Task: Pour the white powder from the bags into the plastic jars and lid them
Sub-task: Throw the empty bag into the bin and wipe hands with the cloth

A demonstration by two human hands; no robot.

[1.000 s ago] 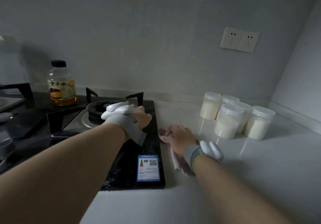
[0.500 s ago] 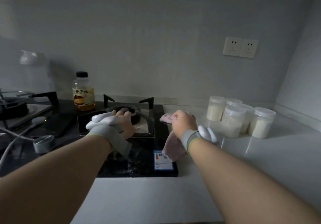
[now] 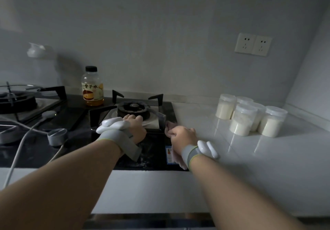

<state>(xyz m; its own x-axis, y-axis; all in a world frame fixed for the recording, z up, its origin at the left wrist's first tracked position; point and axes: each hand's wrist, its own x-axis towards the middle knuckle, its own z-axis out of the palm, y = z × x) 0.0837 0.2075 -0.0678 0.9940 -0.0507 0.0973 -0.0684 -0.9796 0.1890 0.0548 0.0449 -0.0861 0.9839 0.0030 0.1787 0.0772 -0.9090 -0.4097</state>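
The hob has a black glass top, glossy enough to mirror things, with faint dusty streaks near its front edge. Its pan supports are matt black metal, and the tray round the burner is pale, dull metal. The surface is white, smooth and shiny, and it reflects the plastic jars. These are clear with cloudy lids, holding fine matt powder. The cloth is soft pink fabric. The bottle is clear plastic with a printed label.
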